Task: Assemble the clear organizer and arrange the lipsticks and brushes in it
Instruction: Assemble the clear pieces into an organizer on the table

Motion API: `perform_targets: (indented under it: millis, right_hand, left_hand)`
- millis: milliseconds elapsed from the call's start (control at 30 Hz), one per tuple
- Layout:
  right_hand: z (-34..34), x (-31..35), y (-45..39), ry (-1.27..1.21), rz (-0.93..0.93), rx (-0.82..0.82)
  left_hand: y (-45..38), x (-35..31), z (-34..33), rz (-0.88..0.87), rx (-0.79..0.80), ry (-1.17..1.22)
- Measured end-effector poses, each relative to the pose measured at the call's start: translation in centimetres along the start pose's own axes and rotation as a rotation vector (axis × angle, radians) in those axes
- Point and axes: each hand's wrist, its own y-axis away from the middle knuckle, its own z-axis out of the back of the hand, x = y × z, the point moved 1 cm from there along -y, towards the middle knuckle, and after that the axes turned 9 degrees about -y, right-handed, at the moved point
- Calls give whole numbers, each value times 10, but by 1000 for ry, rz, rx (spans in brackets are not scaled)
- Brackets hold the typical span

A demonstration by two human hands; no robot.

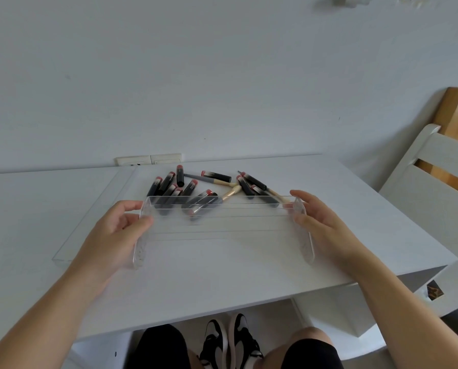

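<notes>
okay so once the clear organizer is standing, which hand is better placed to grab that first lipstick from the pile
Probably the left. The left hand grips the clear organizer end nearest the denser lipsticks; the right hand sits nearer the brushes.

Twelve lipsticks (180, 175), two brushes (231, 192), one clear organizer (223, 222).
</notes>
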Motion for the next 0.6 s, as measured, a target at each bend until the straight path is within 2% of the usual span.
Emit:
perform_targets:
  millis: [233,400,600]
  right_hand:
    - [-2,-4,-2,163,-41,-11]
    - [-1,-4,-6,169,-74,-11]
    - [-8,-6,-4,161,-54,-89]
  left_hand:
    - [9,-6,0,-8,-27,-59]
    - [10,-7,-2,-24,-22,-90]
    - [8,-8,-2,-14,-5,-94]
